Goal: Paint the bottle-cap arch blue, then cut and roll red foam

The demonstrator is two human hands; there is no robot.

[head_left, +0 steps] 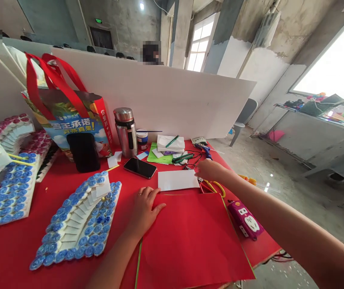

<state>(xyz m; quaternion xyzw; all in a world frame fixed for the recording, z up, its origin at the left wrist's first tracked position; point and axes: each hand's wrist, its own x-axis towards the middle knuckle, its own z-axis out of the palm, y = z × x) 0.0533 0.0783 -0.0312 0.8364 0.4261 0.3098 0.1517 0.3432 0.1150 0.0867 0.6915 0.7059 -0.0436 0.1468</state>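
A white paper card (178,180) lies just beyond the large red sheet (190,241), which has a green edge. My left hand (144,206) rests palm down at the red sheet's upper left corner. Its fingers are stretched out, the tips near the card's left end. At the card's right end is my right hand (206,170), fingers bent and apparently pinching the edge; the grip is partly hidden. Yellow-handled scissors (215,187) lie beneath my right wrist. Left of my left hand stands a model staircase piece with blue rosettes (75,224) and white steps.
A purple power strip (245,220) lies by the right table edge. Behind are a black phone (140,167), a steel flask (126,132), a paper stack (170,143) and a blue glue gun (205,150) with cord. A shopping bag (72,120) and white board (172,100) stand farther back.
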